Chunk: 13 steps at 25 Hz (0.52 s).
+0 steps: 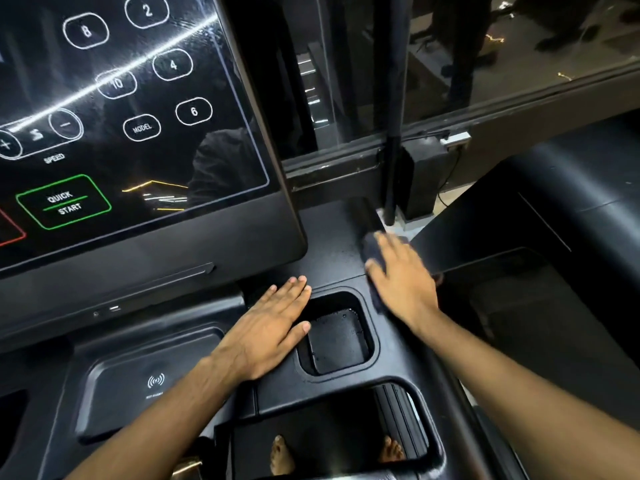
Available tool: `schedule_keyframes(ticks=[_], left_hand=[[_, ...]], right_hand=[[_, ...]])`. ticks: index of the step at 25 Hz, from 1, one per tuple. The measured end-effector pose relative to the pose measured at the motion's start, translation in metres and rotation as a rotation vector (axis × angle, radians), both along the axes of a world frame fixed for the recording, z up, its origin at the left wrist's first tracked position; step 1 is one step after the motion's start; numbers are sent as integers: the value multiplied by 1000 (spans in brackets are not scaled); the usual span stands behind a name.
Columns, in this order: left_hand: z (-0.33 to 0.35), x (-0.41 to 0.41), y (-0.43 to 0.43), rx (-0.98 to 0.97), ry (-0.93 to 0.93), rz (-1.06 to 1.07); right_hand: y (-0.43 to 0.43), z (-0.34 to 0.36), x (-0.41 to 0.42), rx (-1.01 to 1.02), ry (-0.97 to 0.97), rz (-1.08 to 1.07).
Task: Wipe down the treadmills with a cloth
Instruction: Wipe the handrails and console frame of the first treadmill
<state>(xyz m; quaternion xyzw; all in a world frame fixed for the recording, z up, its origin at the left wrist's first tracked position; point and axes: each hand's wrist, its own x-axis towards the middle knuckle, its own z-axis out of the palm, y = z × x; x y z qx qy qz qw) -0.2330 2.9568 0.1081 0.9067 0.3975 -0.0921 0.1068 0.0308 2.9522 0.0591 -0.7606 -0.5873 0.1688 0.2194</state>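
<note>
Our dark cloth (370, 249) looks soft, light and floppy, pinned flat on the console ledge (332, 244) under our spread right hand (401, 278), so we'd palm it from above, left hand (273, 327) flat beside the cupholder (337, 341).

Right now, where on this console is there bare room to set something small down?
The tray with the wireless symbol, below the screen and left of your left hand, is bare. So is the square recess between your hands. The right edge is taken: your right hand presses the cloth there.
</note>
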Motion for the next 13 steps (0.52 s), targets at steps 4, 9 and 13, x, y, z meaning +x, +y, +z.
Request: schedule_keyframes(ticks=[4, 9, 13], left_hand=[[1, 2, 1, 9, -2, -13], [-3, 13, -2, -88, -146, 50], [-6, 22, 5, -67, -93, 2]], right_hand=[[-33, -12, 15, 128, -25, 316], [-76, -8, -22, 163, -134, 218], [-32, -1, -3, -39, 52, -77]])
